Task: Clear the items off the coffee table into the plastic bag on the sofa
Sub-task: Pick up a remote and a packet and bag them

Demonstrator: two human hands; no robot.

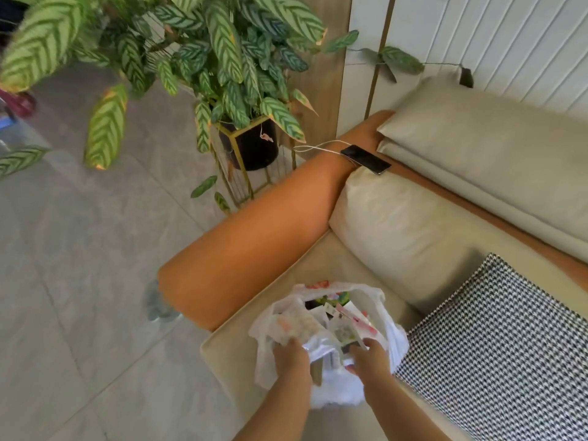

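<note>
Sofa [397, 224] seat corner: plastic bag [324, 338] sits by the orange armrest [254, 243], full of packets. Left hand [291, 356] and right hand [370, 359] both grip the near rim (probably spreading the mouth); coffee table out of view.

Bright, even daylight fills the frame, with soft, faint shadows. The wide lens bends straight lines near the edges. The striped green leaves [47, 36] at upper left are blurred; overall detail is soft.

Plastic bag [331, 338] on sofa seat [241, 354], between left hand [291, 358] and right hand [370, 356]; phone [366, 159] on armrest, far beyond both.
</note>
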